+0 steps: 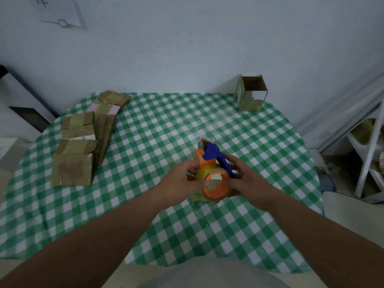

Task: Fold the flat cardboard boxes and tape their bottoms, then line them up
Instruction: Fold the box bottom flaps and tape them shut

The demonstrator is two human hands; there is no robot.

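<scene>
A person's two bare forearms reach forward over a table (145, 129) covered in a green and white checked cloth. Both hands meet above the middle of the table around a tape dispenser (214, 175), orange with a blue handle and a roll of clear tape. The left hand (178, 183) curls its fingers around the left side of the roll, thumb near the orange hub. The right hand (247, 179) grips the right side, fingers wrapped by the blue handle. A loose strip of clear tape hangs below the roll.

A pile of flat cardboard boxes (83, 142) lies at the table's left edge, patched with old tape; one carries a small white label, too blurred to read. One folded box (251, 93) stands upright and open-topped at the far right corner of the table, against the wall. A paper sheet (58, 11) on the wall, above the table's left side, bears unreadable marks.
</scene>
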